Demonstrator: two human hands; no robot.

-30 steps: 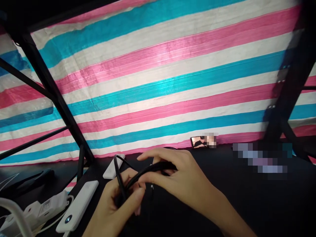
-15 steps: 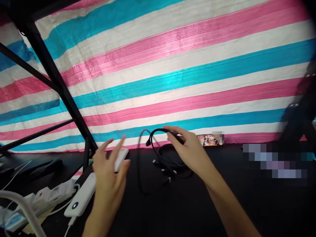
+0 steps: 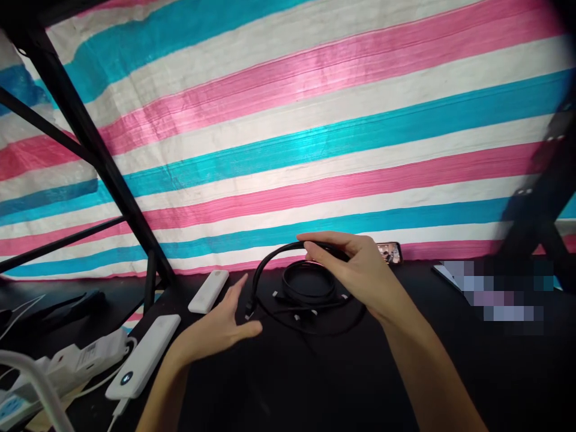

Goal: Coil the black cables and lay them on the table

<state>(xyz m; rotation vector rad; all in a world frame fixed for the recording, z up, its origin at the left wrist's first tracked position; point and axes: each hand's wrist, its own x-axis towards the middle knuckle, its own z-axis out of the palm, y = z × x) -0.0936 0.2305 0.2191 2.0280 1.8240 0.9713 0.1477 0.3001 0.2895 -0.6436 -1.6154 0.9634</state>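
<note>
My right hand (image 3: 348,258) pinches a looped black cable (image 3: 261,273) at the top of its curve, holding it above the black table. The cable's plug end (image 3: 249,308) hangs down at the left of the loop. Just left of that plug, my left hand (image 3: 225,321) is open, thumb and fingers apart, with nothing in it. Behind and below the held loop, a coiled black cable (image 3: 308,295) lies on the table, and several light-coloured connector tips show around it.
Two white power banks, a smaller one (image 3: 208,291) and a larger one (image 3: 143,357) with a cable plugged in, lie at left. Beyond them is a power strip (image 3: 27,402) with white adapters. A phone (image 3: 389,252) leans against the striped sheet (image 3: 288,144). A black metal frame (image 3: 103,162) rises at left.
My left hand has lowered and turned toward the cable. The held cable is now gathered into a rounder loop, its plug end lower and further left. My right hand keeps its pinch.
</note>
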